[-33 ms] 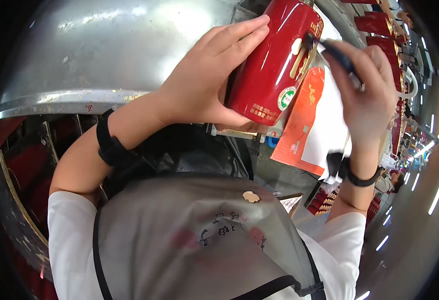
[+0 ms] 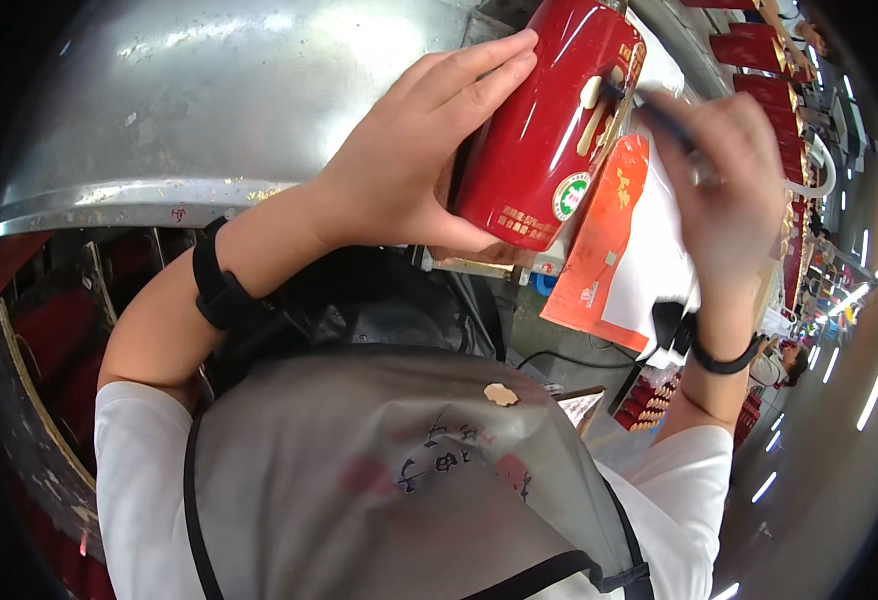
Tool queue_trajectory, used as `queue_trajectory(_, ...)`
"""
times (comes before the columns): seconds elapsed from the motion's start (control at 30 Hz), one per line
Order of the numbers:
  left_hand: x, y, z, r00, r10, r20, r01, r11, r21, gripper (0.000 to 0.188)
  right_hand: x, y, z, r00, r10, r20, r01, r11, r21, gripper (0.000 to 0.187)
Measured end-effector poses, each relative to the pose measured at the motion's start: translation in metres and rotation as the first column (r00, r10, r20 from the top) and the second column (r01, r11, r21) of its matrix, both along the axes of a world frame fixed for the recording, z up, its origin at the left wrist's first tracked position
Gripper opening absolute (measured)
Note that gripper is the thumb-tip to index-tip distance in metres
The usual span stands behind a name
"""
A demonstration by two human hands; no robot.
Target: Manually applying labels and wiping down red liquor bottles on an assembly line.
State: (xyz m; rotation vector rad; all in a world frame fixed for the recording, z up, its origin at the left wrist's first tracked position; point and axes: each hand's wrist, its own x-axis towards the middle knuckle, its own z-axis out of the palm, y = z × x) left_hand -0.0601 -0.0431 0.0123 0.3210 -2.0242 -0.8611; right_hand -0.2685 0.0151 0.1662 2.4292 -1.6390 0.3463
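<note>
Nothing has moved since before: left hand (image 2: pixel 409 150) still grasps the glossy red bottle (image 2: pixel 549 125) around its body, probably heavy, slippery, fragile. Right hand (image 2: pixel 729 190), beside it, pinches a thin dark tool (image 2: pixel 659 115).

I see the bottle (image 2: pixel 549 130) lying at the tabletop's (image 2: pixel 189 110) right edge. My left hand (image 2: pixel 409 160) sits left of the bottle, my right hand (image 2: pixel 729 190) right of it, the paper sheets (image 2: pixel 619 250) below-right.

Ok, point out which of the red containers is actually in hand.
The glossy red bottle at top centre: the left hand grips its side. The other red boxes sit untouched in a row at the upper right.
</note>
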Motion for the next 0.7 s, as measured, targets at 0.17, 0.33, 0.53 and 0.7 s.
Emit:
queue_trajectory(0.17, 0.003, -0.006, 0.004, 0.999, -0.023, 0.022, 0.023, 1.000, 0.004, 0.112, 0.001, -0.009, -0.005, 0.987, 0.061, 0.147, -0.074, 0.994, 0.085, 0.024)
queue_trajectory(0.33, 0.005, -0.008, 0.004, 0.995, -0.077, 0.059, 0.073, 0.995, 0.073, 0.120, 0.017, 0.007, -0.029, 0.885, 0.257, 0.389, -0.332, 0.933, 0.141, 0.021)
queue_trajectory(0.53, 0.006, -0.007, 0.004, 0.988, -0.108, 0.111, 0.097, 0.990, 0.103, 0.124, -0.016, -0.025, -0.013, 0.947, 0.201, 0.251, -0.230, 0.969, 0.092, 0.017)
queue_trajectory(0.7, 0.007, -0.011, 0.002, 0.975, -0.177, 0.132, 0.152, 0.971, 0.185, 0.125, 0.016, -0.003, -0.017, 0.882, 0.282, 0.379, -0.361, 0.920, 0.156, 0.015)
